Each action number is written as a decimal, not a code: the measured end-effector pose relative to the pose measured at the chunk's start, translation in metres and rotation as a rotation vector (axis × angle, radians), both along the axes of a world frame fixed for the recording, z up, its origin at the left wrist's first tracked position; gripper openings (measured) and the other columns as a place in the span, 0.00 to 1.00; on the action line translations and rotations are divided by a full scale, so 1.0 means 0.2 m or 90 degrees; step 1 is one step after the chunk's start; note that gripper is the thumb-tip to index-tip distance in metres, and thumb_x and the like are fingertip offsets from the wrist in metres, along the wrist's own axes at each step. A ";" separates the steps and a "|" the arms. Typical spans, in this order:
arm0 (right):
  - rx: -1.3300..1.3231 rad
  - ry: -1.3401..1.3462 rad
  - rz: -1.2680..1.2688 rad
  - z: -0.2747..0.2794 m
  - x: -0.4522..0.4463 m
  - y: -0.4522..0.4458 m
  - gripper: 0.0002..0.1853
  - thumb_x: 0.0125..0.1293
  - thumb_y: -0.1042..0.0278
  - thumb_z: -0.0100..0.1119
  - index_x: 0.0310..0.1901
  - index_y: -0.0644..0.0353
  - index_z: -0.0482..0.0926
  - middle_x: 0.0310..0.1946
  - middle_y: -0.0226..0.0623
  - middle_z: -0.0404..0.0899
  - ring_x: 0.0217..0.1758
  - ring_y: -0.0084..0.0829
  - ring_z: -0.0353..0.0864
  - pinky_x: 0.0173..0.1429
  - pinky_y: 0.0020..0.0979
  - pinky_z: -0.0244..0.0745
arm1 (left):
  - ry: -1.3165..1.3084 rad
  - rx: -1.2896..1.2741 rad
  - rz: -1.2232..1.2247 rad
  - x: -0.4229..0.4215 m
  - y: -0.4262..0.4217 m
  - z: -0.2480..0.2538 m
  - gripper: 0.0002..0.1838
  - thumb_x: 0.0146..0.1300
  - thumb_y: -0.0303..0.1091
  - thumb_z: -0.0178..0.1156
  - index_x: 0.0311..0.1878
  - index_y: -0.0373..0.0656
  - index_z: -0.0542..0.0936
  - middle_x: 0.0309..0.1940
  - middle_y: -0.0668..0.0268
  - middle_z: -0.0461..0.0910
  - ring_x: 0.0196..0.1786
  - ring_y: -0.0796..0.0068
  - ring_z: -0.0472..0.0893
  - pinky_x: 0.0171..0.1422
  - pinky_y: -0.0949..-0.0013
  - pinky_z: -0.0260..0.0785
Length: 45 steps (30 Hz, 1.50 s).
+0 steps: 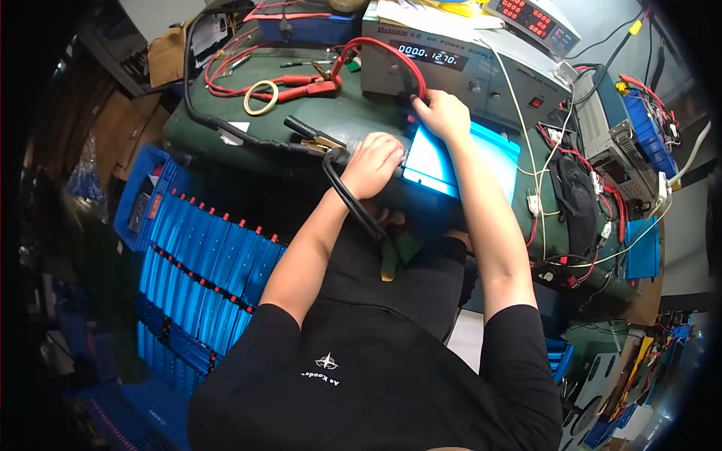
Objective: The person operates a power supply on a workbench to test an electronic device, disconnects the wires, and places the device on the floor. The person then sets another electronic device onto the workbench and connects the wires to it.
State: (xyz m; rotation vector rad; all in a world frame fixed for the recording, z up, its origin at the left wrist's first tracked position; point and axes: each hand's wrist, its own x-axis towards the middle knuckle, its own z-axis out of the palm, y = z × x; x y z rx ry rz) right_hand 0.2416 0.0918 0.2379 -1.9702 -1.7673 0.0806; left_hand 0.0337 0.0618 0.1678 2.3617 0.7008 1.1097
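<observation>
Two bare hands at work at the bench (188,135). Clock as seen in view, 12 at top. Right hand (445,114): fingers bent, closed on the end of a red cable (415,71), at the 11 o'clock corner of a blue case (436,161). Left hand (374,164): fingers half curled, at the case's 9 o'clock end, beside a black-handled clamp (316,132); grip hidden, cannot tell if it has hold of anything. Blue case lies on bench, partly under right forearm, strong glare on its face.

Outward from left hand: black leads (355,201) loop down toward 6 o'clock; thick black cable (256,140) runs off to 9, then up to 10. Red clamp (312,84) at 11, pale ring (261,98) just beside it. Blue tray (308,31) further, also 11.

From right hand: DC power supply (451,71) near at 12, lit digits; second meter (530,21) with red digits at 1. White plug (534,204) on a cord at 4, near dark bundle (575,207).

Farther out from left hand: blue bin (128,218) at 8, rows of blue cases (214,240) with red ends at 8 to 7.
</observation>
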 end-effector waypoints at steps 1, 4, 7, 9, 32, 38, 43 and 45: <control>0.001 0.010 0.002 -0.01 0.01 0.01 0.21 0.68 0.43 0.58 0.44 0.50 0.90 0.33 0.46 0.89 0.43 0.49 0.89 0.50 0.47 0.82 | 0.040 -0.038 0.017 0.01 0.02 -0.01 0.14 0.72 0.40 0.53 0.46 0.41 0.82 0.49 0.57 0.83 0.62 0.53 0.75 0.69 0.53 0.65; -0.019 0.021 0.003 0.00 0.00 0.01 0.21 0.68 0.43 0.58 0.45 0.50 0.90 0.33 0.46 0.89 0.43 0.49 0.89 0.51 0.47 0.82 | 0.037 -0.090 0.073 0.05 -0.01 -0.06 0.14 0.72 0.41 0.53 0.46 0.41 0.83 0.49 0.58 0.83 0.63 0.54 0.75 0.69 0.53 0.65; -0.014 0.026 0.000 0.01 0.01 0.00 0.21 0.68 0.42 0.58 0.45 0.50 0.90 0.33 0.46 0.89 0.43 0.49 0.89 0.51 0.46 0.82 | -0.021 -0.094 0.076 0.03 -0.05 -0.01 0.15 0.73 0.41 0.53 0.43 0.40 0.84 0.49 0.58 0.84 0.62 0.55 0.76 0.68 0.53 0.66; 0.002 0.035 0.004 0.00 0.02 0.00 0.22 0.67 0.42 0.58 0.45 0.50 0.90 0.33 0.46 0.89 0.44 0.48 0.89 0.51 0.46 0.82 | -0.029 -0.079 0.030 0.00 -0.05 0.01 0.16 0.73 0.40 0.53 0.37 0.40 0.85 0.47 0.58 0.84 0.61 0.55 0.76 0.66 0.52 0.66; 0.365 0.311 0.077 -0.06 0.02 0.03 0.12 0.69 0.59 0.68 0.45 0.60 0.85 0.25 0.41 0.86 0.27 0.36 0.88 0.36 0.36 0.79 | -0.248 -0.327 0.077 0.29 0.32 0.03 0.11 0.71 0.37 0.59 0.46 0.41 0.85 0.40 0.56 0.87 0.50 0.54 0.84 0.59 0.56 0.75; 0.298 0.249 0.083 0.00 -0.02 -0.01 0.11 0.72 0.63 0.68 0.40 0.64 0.83 0.26 0.34 0.87 0.28 0.18 0.83 0.35 0.24 0.76 | -0.139 -0.179 0.105 0.26 0.31 0.02 0.09 0.70 0.35 0.61 0.44 0.43 0.86 0.41 0.56 0.88 0.49 0.57 0.85 0.57 0.58 0.76; 0.286 0.185 0.058 0.10 -0.10 -0.09 0.16 0.69 0.61 0.70 0.32 0.65 0.80 0.19 0.39 0.81 0.21 0.21 0.79 0.28 0.30 0.73 | -0.116 -0.210 0.086 0.24 0.31 0.03 0.09 0.70 0.37 0.62 0.45 0.45 0.86 0.42 0.57 0.87 0.53 0.58 0.83 0.60 0.58 0.74; 0.271 0.130 0.043 0.03 -0.09 -0.12 0.16 0.68 0.60 0.71 0.31 0.64 0.78 0.18 0.42 0.79 0.19 0.25 0.78 0.28 0.32 0.72 | -0.120 -0.220 0.080 0.25 0.29 0.03 0.09 0.70 0.37 0.62 0.45 0.44 0.85 0.43 0.57 0.87 0.53 0.58 0.82 0.61 0.58 0.73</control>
